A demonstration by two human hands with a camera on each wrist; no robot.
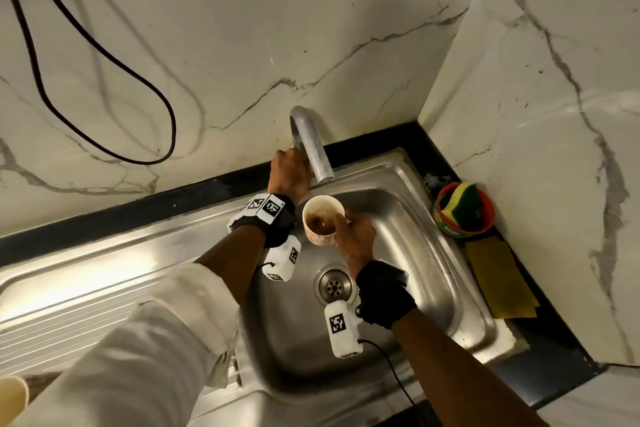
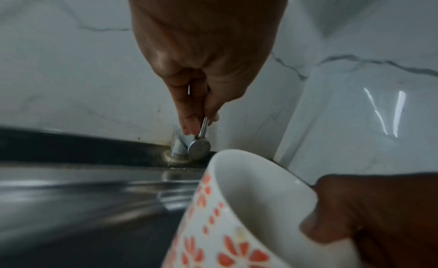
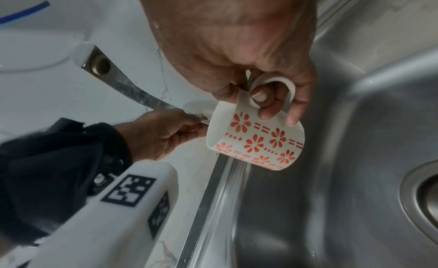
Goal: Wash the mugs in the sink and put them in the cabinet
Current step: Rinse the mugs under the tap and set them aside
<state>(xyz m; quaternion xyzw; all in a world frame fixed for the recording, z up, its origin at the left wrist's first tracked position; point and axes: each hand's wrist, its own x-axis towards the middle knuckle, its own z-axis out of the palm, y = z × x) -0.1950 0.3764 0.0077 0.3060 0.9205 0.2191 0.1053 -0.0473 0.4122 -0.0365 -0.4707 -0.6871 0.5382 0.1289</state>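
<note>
The mug (image 1: 323, 219) is held by its handle in the right hand (image 1: 356, 234): a finger is hooked through the loop, the thumb is pressed near the rim, and the remaining fingers are curled under the handle. The thin tap lever (image 2: 203, 129) is pinched between thumb and fingers of the left hand (image 1: 289, 175), at the back edge of the sink (image 1: 426, 229), beside the base of the tap.

The curved steel tap (image 1: 313, 146) is set at the back rim, and its spout opens just above and behind the mug. A red tub (image 1: 462, 224) holding a yellow-and-green sponge (image 1: 462, 204) is stood in the counter's back right corner, with a yellow cloth (image 1: 498, 282) laid along the right edge in front of it. A black cable (image 1: 104, 55) is looped against the marble wall on the left. The drain (image 1: 334, 286) is seen in the basin floor, below the right wrist.

The mug is held over the back part of the basin, clear of the steel, its mouth turned upward. It is white with orange flower and dash patterns, and brown residue is seen inside.
</note>
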